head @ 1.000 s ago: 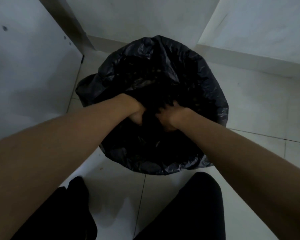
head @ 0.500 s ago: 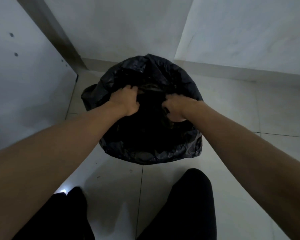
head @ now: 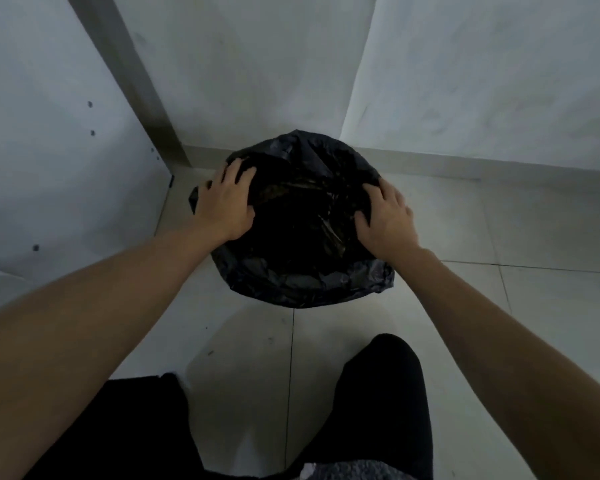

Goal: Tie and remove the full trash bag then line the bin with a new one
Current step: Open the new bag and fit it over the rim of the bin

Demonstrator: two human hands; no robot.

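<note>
While left hand and right hand clutch its rim, black plastic trash bag gapes untied.
Likely soft, slippery, heavy: gather it at the rim.

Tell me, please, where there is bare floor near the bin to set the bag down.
Bare tiles lie right of the trash bag, out to the right wall's skirting, and on the near side between the bag and the person's legs. Left and behind is tight: the white panel and back wall stand close.
</note>
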